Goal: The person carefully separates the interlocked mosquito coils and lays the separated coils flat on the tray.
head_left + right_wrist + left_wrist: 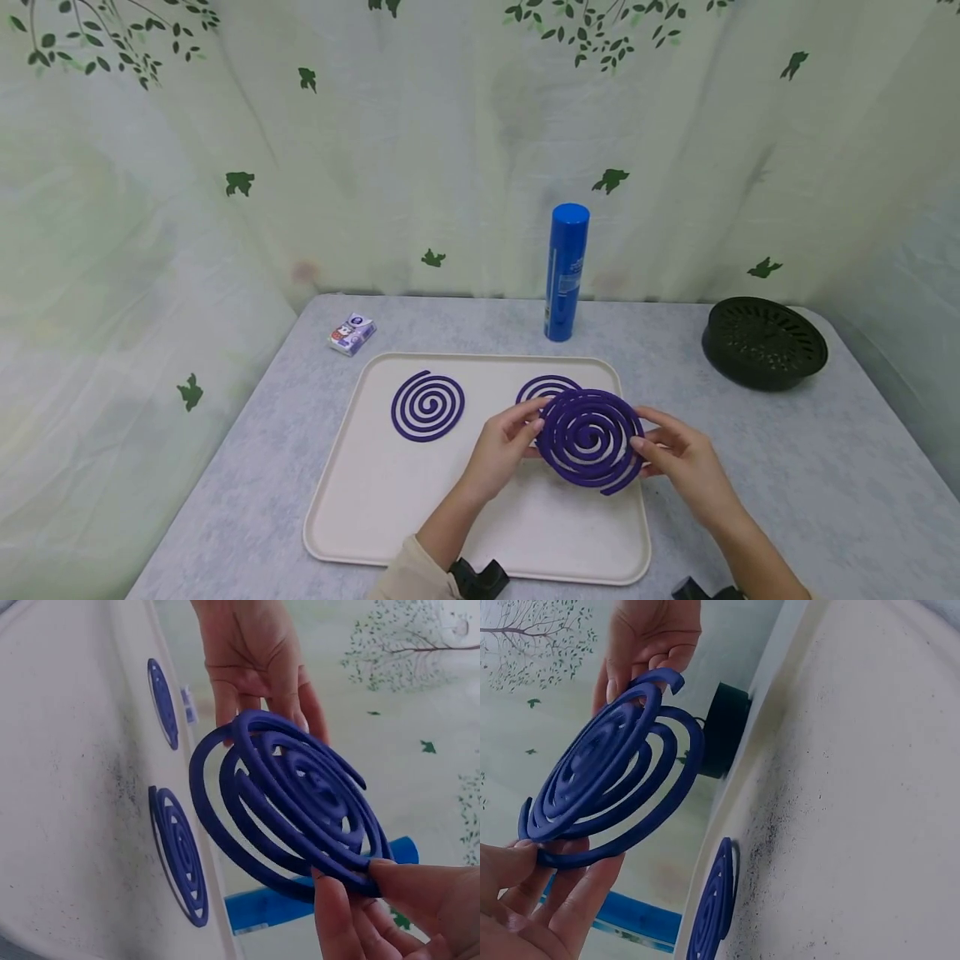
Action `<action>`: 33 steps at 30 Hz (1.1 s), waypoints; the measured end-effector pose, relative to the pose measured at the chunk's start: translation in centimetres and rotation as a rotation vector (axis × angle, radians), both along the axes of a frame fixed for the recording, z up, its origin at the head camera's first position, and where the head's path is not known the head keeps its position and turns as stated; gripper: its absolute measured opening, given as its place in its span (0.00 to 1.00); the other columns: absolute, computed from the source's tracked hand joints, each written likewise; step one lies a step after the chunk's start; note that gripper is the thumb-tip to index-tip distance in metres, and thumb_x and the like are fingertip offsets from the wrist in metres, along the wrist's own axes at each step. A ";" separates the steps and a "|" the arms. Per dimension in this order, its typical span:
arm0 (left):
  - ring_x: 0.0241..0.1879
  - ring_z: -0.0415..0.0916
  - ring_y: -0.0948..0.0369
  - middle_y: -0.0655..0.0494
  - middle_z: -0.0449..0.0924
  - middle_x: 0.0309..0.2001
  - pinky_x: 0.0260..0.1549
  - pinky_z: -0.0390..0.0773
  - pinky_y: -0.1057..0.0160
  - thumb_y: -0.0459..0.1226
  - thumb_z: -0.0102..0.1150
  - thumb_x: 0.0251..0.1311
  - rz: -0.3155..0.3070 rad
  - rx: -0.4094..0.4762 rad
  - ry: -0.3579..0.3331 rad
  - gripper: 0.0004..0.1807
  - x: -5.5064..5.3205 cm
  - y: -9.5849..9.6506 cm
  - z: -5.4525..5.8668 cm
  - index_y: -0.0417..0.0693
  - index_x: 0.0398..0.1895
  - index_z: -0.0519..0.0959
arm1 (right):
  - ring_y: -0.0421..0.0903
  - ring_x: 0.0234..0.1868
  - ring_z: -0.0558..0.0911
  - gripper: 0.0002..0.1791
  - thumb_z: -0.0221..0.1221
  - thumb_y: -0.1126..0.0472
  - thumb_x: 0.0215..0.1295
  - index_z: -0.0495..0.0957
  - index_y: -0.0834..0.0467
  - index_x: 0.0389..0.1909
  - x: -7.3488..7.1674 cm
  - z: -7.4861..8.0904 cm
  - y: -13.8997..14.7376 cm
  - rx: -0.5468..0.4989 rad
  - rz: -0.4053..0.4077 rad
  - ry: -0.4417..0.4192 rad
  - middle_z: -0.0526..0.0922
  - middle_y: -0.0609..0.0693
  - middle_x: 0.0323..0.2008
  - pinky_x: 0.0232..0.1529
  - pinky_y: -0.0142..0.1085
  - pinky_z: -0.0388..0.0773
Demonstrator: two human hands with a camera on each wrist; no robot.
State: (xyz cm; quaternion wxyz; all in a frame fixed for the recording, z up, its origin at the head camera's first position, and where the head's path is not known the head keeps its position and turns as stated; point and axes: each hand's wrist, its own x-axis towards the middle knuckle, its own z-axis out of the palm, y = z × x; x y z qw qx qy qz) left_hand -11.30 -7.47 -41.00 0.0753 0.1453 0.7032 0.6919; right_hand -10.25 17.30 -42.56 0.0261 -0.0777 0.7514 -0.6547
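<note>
A purple double mosquito coil (591, 435) is held up over the right part of the white tray (405, 517). Its spirals overlap, and in the right wrist view their loops (300, 787) stand partly apart. My left hand (501, 450) pinches the left rim between thumb and fingers. On the opposite rim, my right hand (686, 462) grips with its thumb in front and fingers behind. One single coil (431, 406) lies flat at the tray's back left. Another coil (546, 380) lies at the back right, partly hidden by the held coils and left hand.
Behind the tray stands a tall blue spray can (566, 275). A dark round container with a perforated top (765, 342) sits at the back right of the table. A small white and purple packet (352, 334) lies at the back left. A leaf-patterned curtain (450, 167) hangs behind.
</note>
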 end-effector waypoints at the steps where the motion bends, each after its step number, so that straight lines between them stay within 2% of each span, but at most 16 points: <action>1: 0.40 0.75 0.55 0.41 0.75 0.41 0.33 0.79 0.55 0.27 0.45 0.63 0.005 -0.008 0.005 0.17 0.1 0.0 0.0 0.35 0.56 0.69 | 0.46 0.27 0.81 0.25 0.57 0.66 0.60 0.64 0.67 0.58 0.0 -0.1 0.0 -0.006 -0.001 -0.019 0.79 0.61 0.32 0.27 0.41 0.80; 6: 0.35 0.75 0.56 0.41 0.74 0.37 0.29 0.80 0.55 0.26 0.45 0.63 0.029 -0.015 0.015 0.18 0.3 -0.2 0.1 0.37 0.57 0.69 | 0.46 0.28 0.81 0.28 0.58 0.64 0.59 0.64 0.63 0.61 0.0 -0.4 0.0 -0.039 0.014 -0.064 0.80 0.58 0.32 0.28 0.42 0.80; 11: 0.32 0.74 0.58 0.44 0.72 0.36 0.27 0.80 0.53 0.26 0.45 0.63 0.048 -0.012 0.001 0.18 0.6 -0.6 0.2 0.38 0.57 0.69 | 0.46 0.27 0.81 0.27 0.58 0.67 0.59 0.64 0.65 0.60 0.1 -0.7 -0.2 -0.113 0.040 -0.035 0.81 0.54 0.31 0.27 0.43 0.80; 18: 0.36 0.75 0.55 0.44 0.74 0.38 0.28 0.80 0.55 0.26 0.45 0.63 0.084 -0.010 -0.042 0.19 0.8 -2.0 0.1 0.42 0.58 0.70 | 0.47 0.26 0.81 0.27 0.57 0.68 0.59 0.64 0.67 0.60 0.5 -0.5 -0.6 -0.157 0.024 0.006 0.81 0.54 0.31 0.27 0.42 0.80; 21: 0.37 0.74 0.54 0.41 0.73 0.40 0.29 0.80 0.55 0.26 0.45 0.63 0.110 0.006 -0.054 0.19 1.1 -3.5 0.5 0.39 0.58 0.69 | 0.46 0.27 0.81 0.27 0.57 0.68 0.59 0.63 0.67 0.60 0.7 -0.5 -0.3 -0.160 0.007 -0.003 0.81 0.53 0.31 0.27 0.42 0.80; 27: 0.38 0.75 0.56 0.42 0.73 0.39 0.27 0.80 0.57 0.28 0.47 0.62 0.245 0.003 -0.063 0.18 1.5 -7.9 -0.9 0.44 0.56 0.71 | 0.45 0.28 0.81 0.27 0.57 0.67 0.59 0.64 0.64 0.60 1.2 -1.0 0.4 -0.156 -0.022 -0.044 0.81 0.51 0.31 0.28 0.42 0.80; 33: 0.36 0.75 0.58 0.41 0.74 0.38 0.26 0.80 0.56 0.28 0.48 0.62 0.390 -0.064 -0.094 0.19 3.3 -12.0 -2.1 0.45 0.56 0.71 | 0.47 0.28 0.81 0.28 0.60 0.65 0.57 0.65 0.63 0.60 1.7 -2.0 0.3 -0.104 -0.059 -0.152 0.80 0.54 0.31 0.29 0.43 0.80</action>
